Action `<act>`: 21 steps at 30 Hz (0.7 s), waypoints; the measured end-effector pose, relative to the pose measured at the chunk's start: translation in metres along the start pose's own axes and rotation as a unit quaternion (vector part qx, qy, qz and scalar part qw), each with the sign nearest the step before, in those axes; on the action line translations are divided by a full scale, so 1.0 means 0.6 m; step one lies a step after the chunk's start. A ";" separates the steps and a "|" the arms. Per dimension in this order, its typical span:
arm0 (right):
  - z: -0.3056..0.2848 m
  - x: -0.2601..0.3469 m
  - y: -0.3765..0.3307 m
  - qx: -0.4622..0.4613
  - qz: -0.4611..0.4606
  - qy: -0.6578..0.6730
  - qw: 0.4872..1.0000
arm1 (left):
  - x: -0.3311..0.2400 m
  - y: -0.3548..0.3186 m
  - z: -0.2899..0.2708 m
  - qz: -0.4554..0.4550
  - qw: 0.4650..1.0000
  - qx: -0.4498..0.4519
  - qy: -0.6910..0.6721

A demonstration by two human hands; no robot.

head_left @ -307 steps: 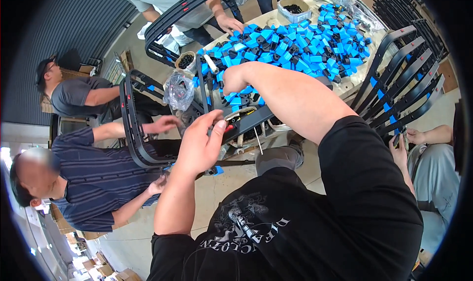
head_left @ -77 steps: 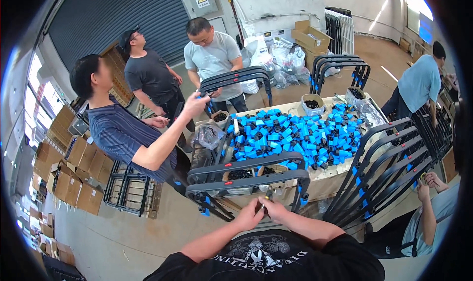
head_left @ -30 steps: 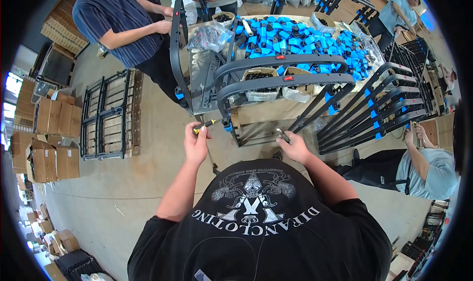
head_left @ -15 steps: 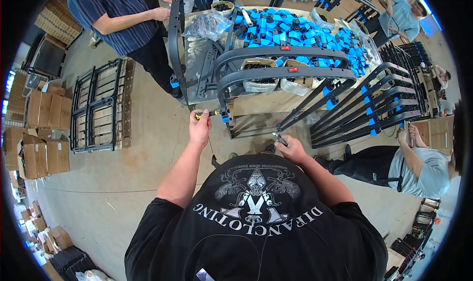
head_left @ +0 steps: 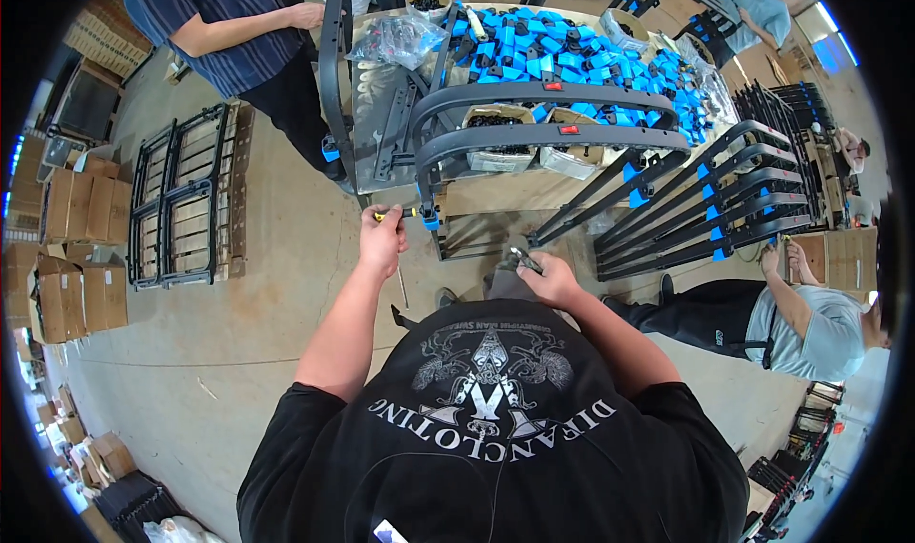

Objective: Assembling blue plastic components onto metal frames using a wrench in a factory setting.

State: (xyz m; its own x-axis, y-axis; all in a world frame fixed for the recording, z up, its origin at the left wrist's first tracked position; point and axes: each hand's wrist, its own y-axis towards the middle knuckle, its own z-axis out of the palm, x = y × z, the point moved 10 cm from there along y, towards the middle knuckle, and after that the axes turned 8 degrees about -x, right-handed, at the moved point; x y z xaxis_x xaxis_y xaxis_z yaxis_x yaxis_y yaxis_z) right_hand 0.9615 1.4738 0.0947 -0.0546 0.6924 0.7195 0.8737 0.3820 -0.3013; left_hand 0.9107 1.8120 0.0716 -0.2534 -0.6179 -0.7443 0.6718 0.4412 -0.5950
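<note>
My left hand [head_left: 382, 243] is closed round a screwdriver [head_left: 395, 215] with a yellow and black handle. It is beside a blue plastic fitting [head_left: 431, 222] low on a black tubular frame [head_left: 457, 141]. A thin pale rod [head_left: 402, 286] shows below this hand. My right hand [head_left: 553, 281] grips a metal hand tool [head_left: 524, 258] with a dark handle, held close to my body; its exact kind is unclear. A second black frame [head_left: 496, 93] of the same curved shape stands just behind the first, both with red labels.
A workbench [head_left: 496, 197] carries a heap of blue plastic parts [head_left: 543, 48], tubs of black pieces [head_left: 499, 158] and a plastic bag [head_left: 398, 40]. More frames [head_left: 753, 191] lean at the right. One co-worker [head_left: 229, 38] stands far left, another [head_left: 801, 314] at right. Cartons [head_left: 86, 205] line the left.
My right hand has shifted slightly up and left with its tool. My left hand has turned and moved slightly left, and the rod below it now shows more clearly.
</note>
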 end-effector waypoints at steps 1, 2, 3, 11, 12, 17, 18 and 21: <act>0.004 0.001 0.009 -0.003 -0.006 -0.010 1.000 | -0.022 -0.005 0.004 0.084 0.993 -0.021 0.084; 0.014 0.002 0.019 0.002 -0.007 -0.006 1.000 | -0.044 -0.012 0.006 0.168 0.971 -0.043 0.168; 0.026 0.009 0.030 0.017 -0.009 0.036 0.999 | -0.032 -0.005 -0.004 0.169 0.970 -0.050 0.169; 0.149 0.100 0.099 0.216 0.171 0.410 0.870 | -0.006 0.008 -0.010 0.176 0.968 -0.059 0.171; 0.163 0.102 0.116 0.213 0.130 0.388 0.887 | -0.001 0.008 -0.004 0.140 0.977 -0.052 0.152; 0.188 0.126 0.145 0.139 0.051 0.244 0.958 | -0.003 -0.001 0.002 0.147 0.975 -0.070 0.151; 0.179 0.150 0.148 0.096 -0.049 0.114 0.988 | -0.002 -0.003 0.001 0.136 0.977 -0.074 0.149; 0.185 0.193 0.140 0.087 -0.132 -0.013 0.987 | -0.004 -0.006 0.006 0.085 0.989 -0.057 0.105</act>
State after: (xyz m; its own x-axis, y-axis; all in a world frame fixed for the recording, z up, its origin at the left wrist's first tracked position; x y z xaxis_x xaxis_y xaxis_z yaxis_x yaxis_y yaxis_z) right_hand 0.9748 1.6540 0.0831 -0.2833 0.5694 0.7717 0.7310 0.6491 -0.2105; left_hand 0.9116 1.8096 0.0768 -0.2901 -0.3846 -0.8763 0.6376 0.6052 -0.4766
